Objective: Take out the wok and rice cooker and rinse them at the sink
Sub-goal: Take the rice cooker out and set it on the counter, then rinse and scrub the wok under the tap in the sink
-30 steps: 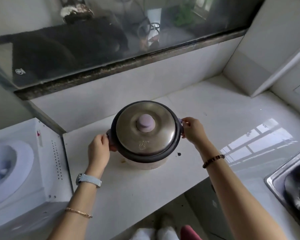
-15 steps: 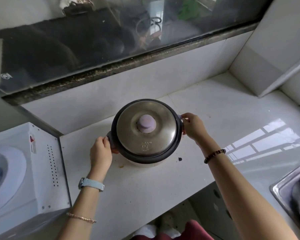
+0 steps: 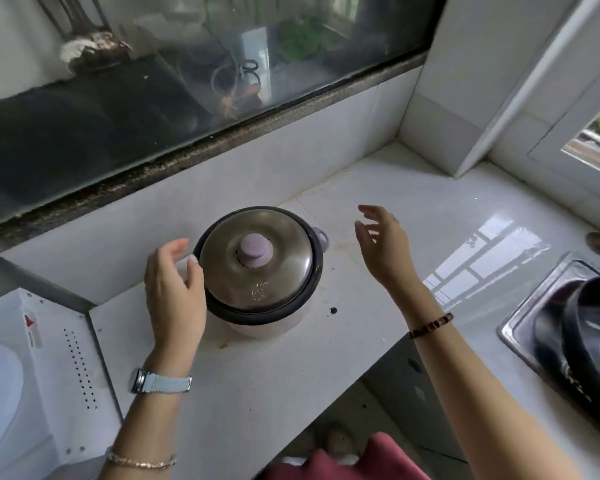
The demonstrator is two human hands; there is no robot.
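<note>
Head view. Cooker [image 3: 260,271]: lidded, on counter [image 3: 291,368] near its left edge. Wok [image 3: 596,341]: in sink [image 3: 520,317], right edge. Left hand [image 3: 174,289]: released, just beside cooker. Right hand [image 3: 381,244]: released, apart. Advice: grasp both side handles [image 3: 321,237], lift level.

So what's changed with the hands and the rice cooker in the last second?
Both hands released the handles of the rice cooker. The right hand drew away rightward, open; the left hand opened but stays beside the rim. It stayed on the counter, lid on.
</note>
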